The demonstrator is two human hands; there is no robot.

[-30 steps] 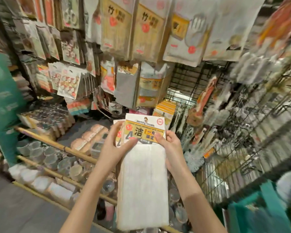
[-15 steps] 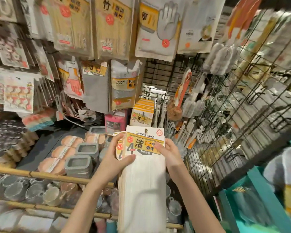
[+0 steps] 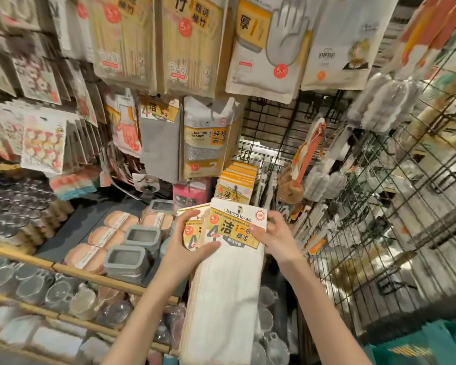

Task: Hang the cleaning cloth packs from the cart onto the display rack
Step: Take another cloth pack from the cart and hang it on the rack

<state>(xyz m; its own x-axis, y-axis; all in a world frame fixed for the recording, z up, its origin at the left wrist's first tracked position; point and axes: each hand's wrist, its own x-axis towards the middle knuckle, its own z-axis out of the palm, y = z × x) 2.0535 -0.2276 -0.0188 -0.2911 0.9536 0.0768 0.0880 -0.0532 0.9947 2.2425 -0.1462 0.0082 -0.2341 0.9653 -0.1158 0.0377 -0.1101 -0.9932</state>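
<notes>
I have both hands on a stack of cleaning cloth packs (image 3: 221, 280), held up just below the row of same packs (image 3: 236, 184) already hung on the display rack (image 3: 287, 133). My left hand (image 3: 187, 246) grips the stack's left edge; my right hand (image 3: 273, 234) pinches the front pack's card (probably peeling one off to hook it).

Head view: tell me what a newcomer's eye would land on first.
First, the white cleaning towel packs at centre, held up by the left hand and right hand at their yellow header cards. Just behind hangs a row of matching packs on the black wire rack. Overhead, a pack printed with a big grey glove stands out.
</notes>
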